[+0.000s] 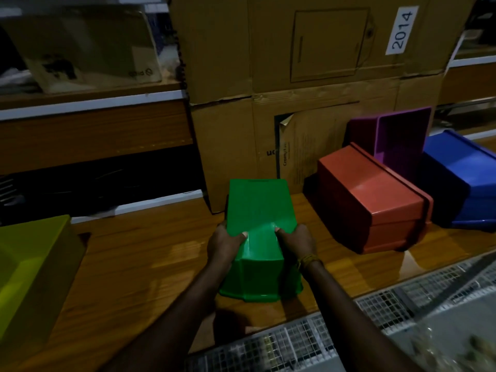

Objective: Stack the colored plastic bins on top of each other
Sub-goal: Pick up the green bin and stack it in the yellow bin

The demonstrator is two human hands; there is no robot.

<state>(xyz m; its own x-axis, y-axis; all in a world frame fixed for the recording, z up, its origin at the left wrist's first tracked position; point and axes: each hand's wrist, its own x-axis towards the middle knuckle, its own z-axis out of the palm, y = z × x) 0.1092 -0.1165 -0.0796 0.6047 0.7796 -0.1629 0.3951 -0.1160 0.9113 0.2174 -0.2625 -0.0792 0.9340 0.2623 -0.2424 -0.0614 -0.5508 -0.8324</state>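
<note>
Dim scene, wooden tabletop [139,267]. Green rectangular plastic bin [259,210] sits upside down, mid-table, bottom face up, its flared rim toward the camera. Both hands clamp it from the sides: left hand [224,244] grips the left edge, thumb lying on the top face; right hand [296,241] grips the right edge, thumb also on top. The other fingers go round the sides, out of sight. The right wrist wears a yellowish thread band [308,260].

Right of the green bin, apart from it, an orange-red rectangular plastic bin [373,194] lies upside down and tilted. Behind it a purple plastic bin [400,138] stands on its side, opening facing the camera, against a large brown cardboard box [316,73] with a white label reading 2014 [401,30]. A blue plastic bin [461,175] lies tilted at the far right, just beside the orange-red one; contact unclear. A yellow-green plastic bin [32,264] sits at the left edge, opening up, well apart from the green bin. White wire mesh [375,315] runs along the near table edge. Wooden shelving [91,124] behind on the left holds another cardboard box [86,49].
</note>
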